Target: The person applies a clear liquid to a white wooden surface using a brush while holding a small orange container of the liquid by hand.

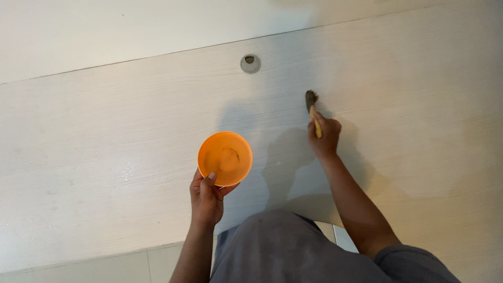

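- Pale wood-grain board [131, 136] filled most of the shot, with a small round grey fitting [250, 63] near its far edge.
- Left hand [207, 199] gripped an orange bowl [225, 158] by the rim, thumb over the edge, held above the board.
- Right hand [326, 137] was closed around a small brush [313, 112], with its bristles touching the board.
- Grey trousers [283, 246] showed at the bottom.
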